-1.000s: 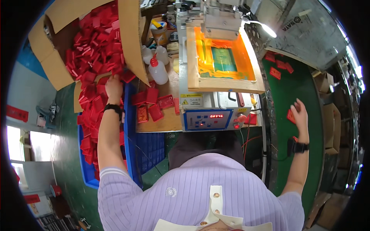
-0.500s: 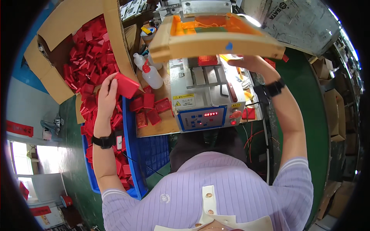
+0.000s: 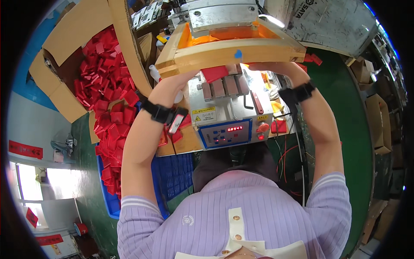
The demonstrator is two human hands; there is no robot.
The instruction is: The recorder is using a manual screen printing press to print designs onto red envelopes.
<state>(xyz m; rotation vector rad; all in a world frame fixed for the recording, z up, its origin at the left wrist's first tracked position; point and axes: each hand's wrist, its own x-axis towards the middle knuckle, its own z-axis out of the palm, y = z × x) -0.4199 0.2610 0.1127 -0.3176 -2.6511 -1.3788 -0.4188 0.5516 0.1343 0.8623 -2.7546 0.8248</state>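
My left hand (image 3: 177, 80) reaches under the wooden screen frame (image 3: 228, 56) with orange lining, beside a red plastic piece (image 3: 214, 74) at the metal fixture (image 3: 220, 88). Its fingers are hidden by the frame, so whether it grips the piece is unclear. My right hand (image 3: 282, 69) is under the frame's right side, fingers also mostly hidden. The frame hangs below a metal press head (image 3: 222, 15), over a steel machine body (image 3: 220, 110) with a control panel (image 3: 224, 134).
A cardboard box (image 3: 64, 36) and blue crate (image 3: 159, 172), both with many red pieces, stand left. A white bottle (image 3: 154, 74) is partly hidden behind my left arm. Right are a green belt (image 3: 345, 129) with red pieces and cardboard boxes (image 3: 377, 125).
My left hand moved from the red pile, carrying a piece, right and up to beneath the frame. My right hand earlier rose from the green belt to the frame, which now shows its front side.
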